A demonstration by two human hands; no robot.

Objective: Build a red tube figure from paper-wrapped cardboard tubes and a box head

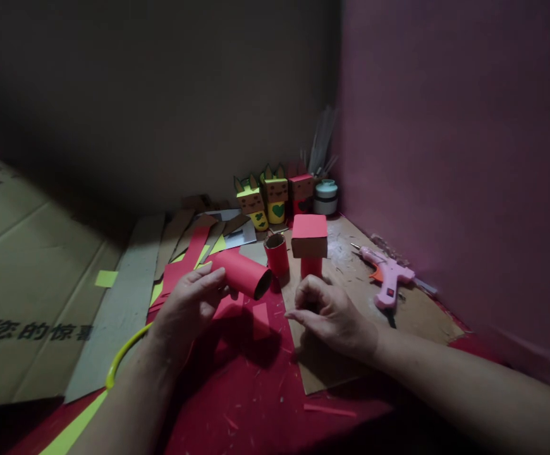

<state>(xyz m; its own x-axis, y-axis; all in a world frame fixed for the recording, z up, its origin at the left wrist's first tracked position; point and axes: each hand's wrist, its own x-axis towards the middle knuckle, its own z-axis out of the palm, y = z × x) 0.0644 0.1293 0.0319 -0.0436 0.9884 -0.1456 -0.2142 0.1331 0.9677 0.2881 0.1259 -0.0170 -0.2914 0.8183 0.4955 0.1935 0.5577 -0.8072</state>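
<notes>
My left hand (194,297) is closed around the rear end of a red paper-covered cardboard tube (244,275). The tube tilts, its dark open end facing down and to the right. My right hand (329,313) hovers over the cardboard mat, its fingers curled and the thumb stretched left; whatever may be inside is hidden. Just beyond it stands a red figure (311,265) with a boxy head, red on top and brown in front. A shorter open red tube (276,254) stands upright between the hands. Red paper pieces (260,321) lie below the held tube.
A pink glue gun (389,276) lies on the cardboard mat (346,363) at right. Behind stand yellow figures (275,193), another red figure (301,189) and a pale jar (325,197). Cardboard strips (175,230) and a large printed carton (28,303) occupy the left. A pink wall rises at right.
</notes>
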